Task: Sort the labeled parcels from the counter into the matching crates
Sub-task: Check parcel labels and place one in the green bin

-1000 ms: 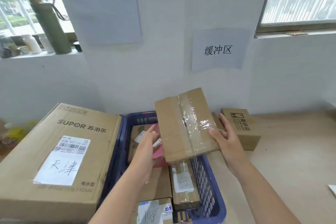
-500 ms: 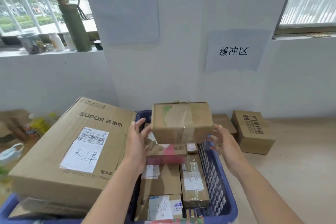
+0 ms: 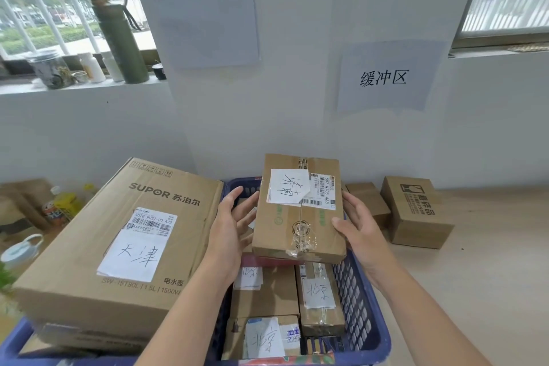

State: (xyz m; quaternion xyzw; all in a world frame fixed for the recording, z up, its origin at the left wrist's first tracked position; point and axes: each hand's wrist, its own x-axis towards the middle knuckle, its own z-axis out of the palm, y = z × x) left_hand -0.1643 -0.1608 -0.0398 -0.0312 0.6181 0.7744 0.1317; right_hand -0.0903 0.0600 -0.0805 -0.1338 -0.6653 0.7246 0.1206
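Observation:
I hold a taped cardboard parcel [image 3: 300, 217] between both hands above the blue crate [image 3: 362, 315], its white handwritten label and barcode sticker facing up. My left hand [image 3: 231, 229] presses its left side with fingers spread; my right hand [image 3: 356, 226] grips its right edge. Inside the crate lie several labeled parcels [image 3: 318, 297], and a red one shows just under the held parcel. A big SUPOR box [image 3: 118, 246] with a handwritten label sits on another blue crate [image 3: 15, 345] at the left.
Two small cardboard boxes [image 3: 416, 211] stand on the beige counter [image 3: 490, 276] at the right by the wall. A paper sign [image 3: 383, 77] hangs on the wall. A green flask [image 3: 118, 38] and jars stand on the windowsill; drink bottles sit at the far left.
The parcel has been turned over in my hands, from taped underside through its end face to label side up, and it sits lower over the crate. The view has moved closer.

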